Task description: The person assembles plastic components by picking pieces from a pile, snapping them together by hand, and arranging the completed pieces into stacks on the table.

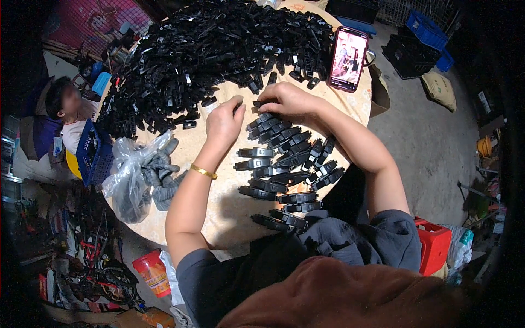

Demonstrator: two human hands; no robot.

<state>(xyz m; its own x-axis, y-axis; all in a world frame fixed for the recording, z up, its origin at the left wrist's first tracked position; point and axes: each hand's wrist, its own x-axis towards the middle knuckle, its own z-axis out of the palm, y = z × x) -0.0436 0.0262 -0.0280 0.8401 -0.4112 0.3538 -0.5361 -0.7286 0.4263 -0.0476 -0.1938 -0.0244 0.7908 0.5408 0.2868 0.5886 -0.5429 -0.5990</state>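
Observation:
A big heap of small black plastic parts [219,49] covers the far half of a round table [229,208]. In front of me, rows of the same black parts [287,164] lie lined up side by side. My right hand [287,99] rests at the top of these rows, fingers curled on a black part at the heap's edge. My left hand [224,123], with a gold bracelet on the wrist, hovers just left of it; its fingertips pinch something small that I cannot make out.
A phone with a pink case [348,59] leans upright at the table's far right. A clear plastic bag with grey gloves [145,175] lies at the left edge. A person [65,109] sits at far left by a blue basket [93,156]. Blue and black crates [424,33] stand beyond.

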